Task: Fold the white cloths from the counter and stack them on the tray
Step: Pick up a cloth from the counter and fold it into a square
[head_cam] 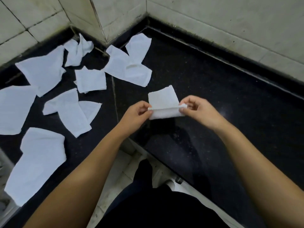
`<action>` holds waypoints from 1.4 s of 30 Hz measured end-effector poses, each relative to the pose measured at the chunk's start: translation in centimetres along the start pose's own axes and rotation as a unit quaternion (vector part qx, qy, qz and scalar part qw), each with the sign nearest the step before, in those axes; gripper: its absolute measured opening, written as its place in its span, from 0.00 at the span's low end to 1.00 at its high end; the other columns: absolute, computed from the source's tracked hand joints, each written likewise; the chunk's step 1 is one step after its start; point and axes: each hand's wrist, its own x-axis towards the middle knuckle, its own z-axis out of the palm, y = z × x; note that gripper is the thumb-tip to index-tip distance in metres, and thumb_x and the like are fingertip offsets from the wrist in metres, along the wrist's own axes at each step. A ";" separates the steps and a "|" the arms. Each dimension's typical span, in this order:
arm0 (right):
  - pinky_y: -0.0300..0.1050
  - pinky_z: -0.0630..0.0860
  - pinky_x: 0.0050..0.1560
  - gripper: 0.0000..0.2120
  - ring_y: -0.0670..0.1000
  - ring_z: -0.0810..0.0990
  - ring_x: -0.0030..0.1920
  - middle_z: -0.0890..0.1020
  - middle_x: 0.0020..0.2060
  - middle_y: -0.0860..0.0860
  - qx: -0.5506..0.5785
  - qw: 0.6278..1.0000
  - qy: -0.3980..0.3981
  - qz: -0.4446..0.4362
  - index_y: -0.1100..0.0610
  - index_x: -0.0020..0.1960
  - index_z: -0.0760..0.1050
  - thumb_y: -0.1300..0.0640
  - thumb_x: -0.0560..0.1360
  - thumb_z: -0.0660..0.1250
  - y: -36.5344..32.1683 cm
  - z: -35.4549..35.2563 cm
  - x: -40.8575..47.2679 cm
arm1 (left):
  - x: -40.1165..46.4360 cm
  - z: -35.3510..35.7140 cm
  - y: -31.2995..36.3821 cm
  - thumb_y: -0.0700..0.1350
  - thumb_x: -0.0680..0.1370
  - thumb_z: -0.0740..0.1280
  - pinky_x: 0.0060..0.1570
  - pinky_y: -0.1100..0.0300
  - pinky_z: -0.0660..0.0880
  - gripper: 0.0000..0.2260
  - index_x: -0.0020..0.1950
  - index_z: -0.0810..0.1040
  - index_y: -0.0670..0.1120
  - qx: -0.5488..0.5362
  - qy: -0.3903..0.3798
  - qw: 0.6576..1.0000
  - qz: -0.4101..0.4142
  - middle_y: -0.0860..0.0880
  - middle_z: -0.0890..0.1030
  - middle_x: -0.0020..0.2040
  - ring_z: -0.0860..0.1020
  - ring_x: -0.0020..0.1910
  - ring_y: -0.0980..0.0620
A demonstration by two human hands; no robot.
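A small white cloth (162, 102) is held just above the black counter (213, 99), its near edge doubled over into a fold. My left hand (136, 115) pinches the left end of that fold. My right hand (197, 111) pinches the right end. Several more white cloths lie loose and unfolded on the left part of the counter, among them one (91, 80) in the middle, one (130, 66) near the wall corner and a large one (37, 162) at the front left. No tray can be made out with certainty.
Tiled walls (213, 22) enclose the counter at the back, with a tiled pillar (115, 17) jutting into the corner. The counter's front edge runs diagonally below my arms, with a pale floor beneath. A grey object (5, 162) shows at the left edge.
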 end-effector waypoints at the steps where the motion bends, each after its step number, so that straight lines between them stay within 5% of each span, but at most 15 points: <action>1: 0.31 0.69 0.39 0.06 0.40 0.72 0.35 0.75 0.35 0.49 -0.023 0.999 -0.030 0.032 0.53 0.43 0.76 0.63 0.74 0.69 1.6 0.5 -0.7 | -0.4 0.3 -1.2 0.38 0.78 0.65 0.42 0.69 0.71 0.04 0.45 0.76 0.47 0.030 -0.041 0.998 -0.037 0.51 0.80 0.39 0.76 0.37 0.61; 6: 0.44 0.73 0.46 0.02 0.49 0.74 0.39 0.76 0.38 0.53 -0.054 0.981 -0.120 0.142 0.56 0.46 0.78 0.59 0.74 0.70 6.0 2.0 -1.9 | -1.2 1.5 -3.9 0.38 0.78 0.65 0.45 0.60 0.70 0.05 0.51 0.77 0.37 0.106 -0.138 0.974 -0.142 0.35 0.82 0.47 0.76 0.42 0.51; 11: 0.40 0.75 0.44 0.04 0.46 0.74 0.38 0.74 0.37 0.53 -0.012 0.990 -0.027 0.141 0.52 0.45 0.77 0.61 0.75 0.68 4.8 1.6 1.3 | 2.2 0.7 -2.9 0.40 0.77 0.66 0.46 0.59 0.73 0.02 0.48 0.78 0.43 0.121 -0.063 0.984 -0.117 0.45 0.81 0.44 0.78 0.42 0.52; 17: 0.37 0.69 0.39 0.00 0.46 0.74 0.40 0.76 0.39 0.47 -0.092 0.974 0.107 0.174 0.54 0.46 0.74 0.57 0.76 0.65 4.4 2.0 7.0 | 8.8 1.1 -2.3 0.41 0.77 0.63 0.40 0.62 0.69 0.01 0.46 0.75 0.46 0.223 0.012 0.968 -0.118 0.52 0.75 0.41 0.73 0.41 0.53; 24: 0.48 0.76 0.48 0.04 0.51 0.77 0.43 0.76 0.37 0.47 -0.150 0.957 0.125 0.215 0.55 0.49 0.75 0.57 0.76 0.63 5.5 3.1 9.1 | 11.3 1.6 -3.5 0.43 0.78 0.62 0.58 0.50 0.74 0.02 0.48 0.74 0.48 0.285 -0.004 0.945 -0.159 0.50 0.76 0.46 0.77 0.50 0.48; 30: 0.49 0.76 0.49 0.16 0.54 0.78 0.52 0.79 0.52 0.55 -0.209 0.944 0.115 0.227 0.56 0.61 0.70 0.52 0.76 0.64 5.3 2.7 9.2 | 10.2 1.5 -3.4 0.47 0.78 0.64 0.50 0.50 0.74 0.06 0.47 0.69 0.46 0.241 0.035 0.961 -0.131 0.50 0.74 0.39 0.75 0.42 0.49; 35: 0.50 0.76 0.44 0.16 0.54 0.78 0.45 0.80 0.46 0.53 -0.241 0.936 0.094 0.237 0.56 0.60 0.66 0.47 0.79 0.59 4.9 3.1 5.7 | 6.0 2.9 -4.0 0.57 0.80 0.57 0.53 0.50 0.70 0.15 0.45 0.73 0.45 0.301 0.048 0.943 -0.135 0.47 0.76 0.47 0.75 0.48 0.47; 42: 0.46 0.69 0.38 0.14 0.54 0.75 0.39 0.80 0.45 0.55 -0.339 0.921 0.093 0.168 0.57 0.63 0.64 0.52 0.80 0.57 5.6 5.6 2.6 | 3.0 4.5 -5.6 0.56 0.81 0.56 0.56 0.52 0.65 0.19 0.46 0.79 0.44 0.413 0.052 0.900 -0.130 0.47 0.74 0.52 0.71 0.54 0.47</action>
